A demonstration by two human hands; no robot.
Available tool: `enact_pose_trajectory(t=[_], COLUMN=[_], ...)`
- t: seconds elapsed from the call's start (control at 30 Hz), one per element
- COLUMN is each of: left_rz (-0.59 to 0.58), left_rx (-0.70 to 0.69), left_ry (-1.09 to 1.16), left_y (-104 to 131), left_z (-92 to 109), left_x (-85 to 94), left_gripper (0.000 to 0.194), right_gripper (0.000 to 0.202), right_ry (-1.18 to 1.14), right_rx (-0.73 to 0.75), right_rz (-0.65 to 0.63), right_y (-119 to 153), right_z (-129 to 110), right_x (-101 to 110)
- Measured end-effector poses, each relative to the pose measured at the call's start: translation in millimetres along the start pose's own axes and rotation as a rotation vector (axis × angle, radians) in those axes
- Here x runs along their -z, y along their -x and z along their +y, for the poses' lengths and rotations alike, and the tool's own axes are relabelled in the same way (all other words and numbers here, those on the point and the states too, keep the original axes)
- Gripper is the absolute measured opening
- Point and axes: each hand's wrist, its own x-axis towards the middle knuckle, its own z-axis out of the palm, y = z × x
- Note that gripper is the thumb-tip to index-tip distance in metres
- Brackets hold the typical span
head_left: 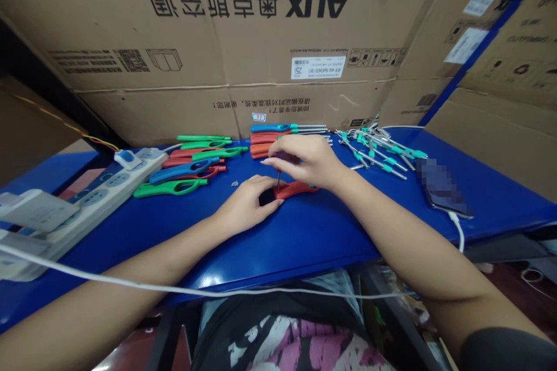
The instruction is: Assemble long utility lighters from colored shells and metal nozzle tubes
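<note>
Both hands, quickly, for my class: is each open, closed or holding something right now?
Left hand: closed on one end of a red handle.
Right hand: closed on a thin tool.

A single view, from a camera worn on the person's head, looks forward and steeply down across a blue tabletop (304,237). It is close: the person's shirt (322,348) shows at bottom centre, and bare forearms (174,258) reach in from the lower corners, bringing the left hand (248,203) and right hand (308,156) near mid-frame. Beyond the tabletop, an upright cardboard panel (243,69) faces the camera across the top, seen wide-angle.
</note>
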Motion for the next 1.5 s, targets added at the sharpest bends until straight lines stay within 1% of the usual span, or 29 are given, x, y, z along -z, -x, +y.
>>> enact_pose_trajectory(t=[0.07, 0.2, 0.27, 0.37, 0.47, 0.53, 0.6, 0.67, 0.73, 0.8, 0.87, 0.9, 1.03, 1.07, 1.13, 1.2, 1.3, 1.37, 1.47, 1.5], left_rz=[-0.002, -0.001, -0.004, -0.013, -0.016, -0.01, -0.007, -0.007, -0.011, -0.019, -0.023, -0.021, -0.012, -0.012, -0.013, -0.013, -0.013, -0.012, -0.011, -0.012], left_rx=[0.0, 0.011, 0.011, 0.013, 0.015, 0.018, 0.022, 0.023, 0.022, 0.026, 0.029, 0.028, 0.016, 0.014, 0.015, 0.019, 0.02, 0.022, 0.029, 0.029], left_ry=[-0.003, -0.004, 0.003, 0.022, 0.023, 0.011, 0.0, -0.002, 0.004, 0.011, 0.01, 0.008, 0.013, 0.018, 0.026, 0.03, 0.025, 0.017, 0.018, 0.022], left_y=[-0.1, 0.1, 0.3, 0.6, 0.6, 0.6, 0.5, 0.4, 0.3, 0.4, 0.5, 0.6, 0.8, 0.7, 0.5, 0.2, 0.1, 0.2, 0.4, 0.4], left_z=[-0.5, -1.2, -1.1, -0.8, -0.8, -0.7, -0.4, 0.1, 0.5, 0.5, 0.0, -0.3, -1.2, -1.1, -0.8, -0.4, -0.5, -0.9, -1.5, -1.5], left_x=[-0.3, -0.5, -0.3, 0.0, -0.1, -0.2, -0.1, 0.2, 0.5, 0.7, 0.6, 0.5, -0.1, -0.2, -0.3, -0.3, -0.4, -0.7, -1.1, -1.2], left_gripper=[0.023, 0.024, 0.025, 0.026, 0.027, 0.026, 0.023, 0.021, 0.022, 0.025, 0.025, 0.025, 0.025, 0.025, 0.025, 0.025, 0.025, 0.025, 0.023, 0.022], right_gripper=[0.025, 0.031, 0.027, 0.019, 0.025, 0.028, 0.033, 0.031, 0.025, 0.026, 0.027, 0.027, 0.03, 0.028, 0.024, 0.024, 0.026, 0.025, 0.032, 0.032], right_ry=[-0.012, -0.238, -0.288, -0.172, -0.043, -0.085, -0.2, -0.259, -0.198, -0.086, -0.035, -0.056, -0.267, -0.279, -0.218, -0.121, -0.075, -0.153, -0.345, -0.377], right_rx=[-0.004, -0.072, -0.105, -0.106, -0.083, -0.074, -0.075, -0.078, -0.068, -0.046, -0.04, -0.049, -0.134, -0.144, -0.128, -0.081, -0.03, -0.049, -0.117, -0.129], right_rz=[-0.028, -0.097, -0.107, -0.088, -0.087, -0.098, -0.115, -0.11, -0.071, -0.042, -0.039, -0.039, -0.045, -0.04, -0.016, 0.011, 0.004, -0.042, -0.133, -0.145], right_y=[0.5, -1.2, -2.5, -3.0, -1.4, -0.1, 0.4, 0.1, -0.4, -0.8, -0.7, -0.7, -0.6, -0.6, -0.7, -0.7, -0.5, -0.4, 0.0, 0.1], right_z=[0.4, -0.8, -1.1, -0.3, 0.5, 0.4, 0.1, 0.2, 0.7, 1.2, 1.2, 1.0, 0.5, 0.6, 1.1, 1.7, 1.2, 0.1, -1.0, -1.0], right_x=[0.7, -0.2, -0.2, 1.1, 2.2, 1.7, 0.9, 0.6, 1.2, 2.0, 1.8, 1.0, -3.9, -4.6, -4.3, -2.5, -0.1, -0.4, -2.8, -3.4])
